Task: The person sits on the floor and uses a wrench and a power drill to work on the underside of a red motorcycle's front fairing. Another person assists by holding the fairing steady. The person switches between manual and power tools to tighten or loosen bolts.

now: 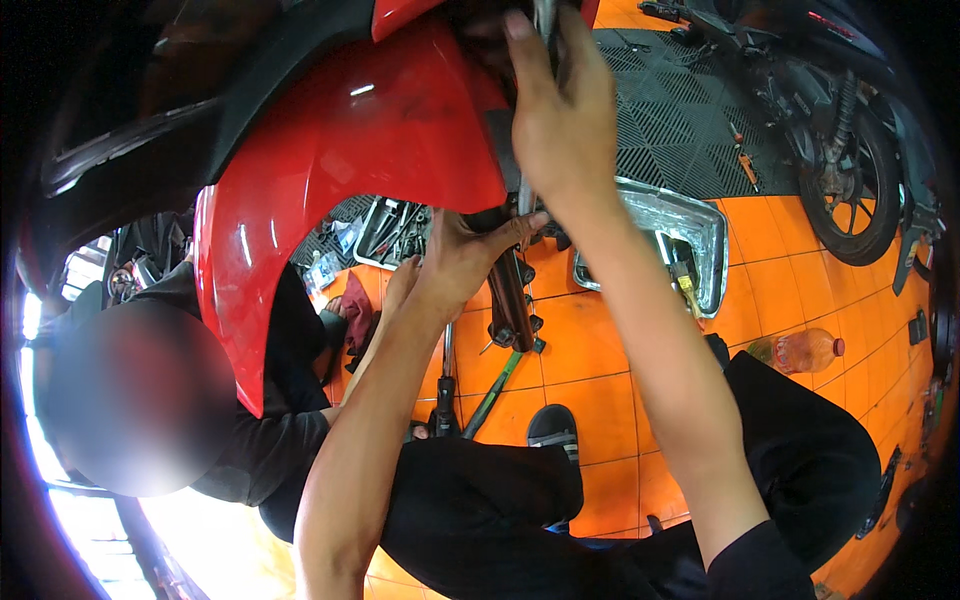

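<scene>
My left hand (462,258) is closed around the upper part of a dark brown front fork leg (511,305), below the motorcycle's red front fairing (350,130). Its thumb stretches right, toward the lower end of a slim silver metal rod (525,196). Higher up, my right hand (568,115) is raised beside the fairing's right edge, fingers curled around a silver metal piece that shows between them. Whether this is the same rod, I cannot tell; the palm and wrist cover the middle. The fingertips are partly lost in shadow.
A co-worker in dark clothes (255,455) crouches at left, an arm reaching in behind mine. A tool tray (392,262) and a silver metal tray (712,250) stand on the orange tiles. An orange-handled tool (748,170), a plastic bottle (808,351) and another motorcycle (850,200) are at right.
</scene>
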Tool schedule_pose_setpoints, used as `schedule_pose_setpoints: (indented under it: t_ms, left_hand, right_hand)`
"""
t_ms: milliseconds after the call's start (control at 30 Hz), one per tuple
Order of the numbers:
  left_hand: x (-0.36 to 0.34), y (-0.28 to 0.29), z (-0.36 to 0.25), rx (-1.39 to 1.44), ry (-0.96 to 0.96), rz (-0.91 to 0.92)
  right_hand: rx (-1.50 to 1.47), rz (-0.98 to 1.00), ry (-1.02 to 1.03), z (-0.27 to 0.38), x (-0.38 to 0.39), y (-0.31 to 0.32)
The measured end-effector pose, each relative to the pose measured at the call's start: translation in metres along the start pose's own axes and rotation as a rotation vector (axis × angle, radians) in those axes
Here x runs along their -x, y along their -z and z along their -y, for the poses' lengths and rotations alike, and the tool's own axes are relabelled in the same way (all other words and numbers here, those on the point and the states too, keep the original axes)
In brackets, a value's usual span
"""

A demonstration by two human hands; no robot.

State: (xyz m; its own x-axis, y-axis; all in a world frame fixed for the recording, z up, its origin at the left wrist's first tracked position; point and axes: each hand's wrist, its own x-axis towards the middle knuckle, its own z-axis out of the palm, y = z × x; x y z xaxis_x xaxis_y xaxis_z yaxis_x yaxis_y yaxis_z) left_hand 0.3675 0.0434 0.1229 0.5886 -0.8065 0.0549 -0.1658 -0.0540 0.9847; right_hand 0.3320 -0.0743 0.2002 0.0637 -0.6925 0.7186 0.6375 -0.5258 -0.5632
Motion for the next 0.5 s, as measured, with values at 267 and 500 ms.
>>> schedule_pose_setpoints:
  t_ms: [267, 500]
  left_hand:
    - [0.004, -0.001, -0.003, 0.077, 0.007, 0.039]
    - [0.002, 0.0, 0.006, 0.023, 0.054, -0.092]
  right_hand:
    - [0.298, 0.13, -0.258, 0.003, 0.028, 0.023]
    - [0.472, 0.157, -0.056, 0.018, 0.009, 0.028]
